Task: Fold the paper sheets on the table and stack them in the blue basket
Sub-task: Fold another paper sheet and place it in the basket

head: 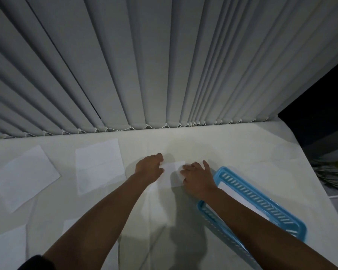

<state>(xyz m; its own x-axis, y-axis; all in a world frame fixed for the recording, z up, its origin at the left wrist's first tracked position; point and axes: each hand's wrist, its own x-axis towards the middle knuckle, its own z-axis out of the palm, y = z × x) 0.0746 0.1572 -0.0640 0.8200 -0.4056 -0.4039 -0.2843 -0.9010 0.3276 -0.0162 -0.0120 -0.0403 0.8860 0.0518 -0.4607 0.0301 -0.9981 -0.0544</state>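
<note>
My left hand [149,168] and right hand [198,179] press flat on a small folded paper [173,173] between them, fingers bent, not grabbing. The blue basket [261,203] sits just right. 2 more sheets [99,164] lie left.

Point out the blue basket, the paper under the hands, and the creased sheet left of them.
blue basket [251,193]: head view, far slotted wall.
paper under the hands [172,175]: head view, bare middle.
creased sheet [99,164]: head view, centre crease.

Beyond the slotted blue plastic basket [261,199] we see bare white worktop [232,145]; grey vertical blinds [144,65] wall off its far edge.
</note>
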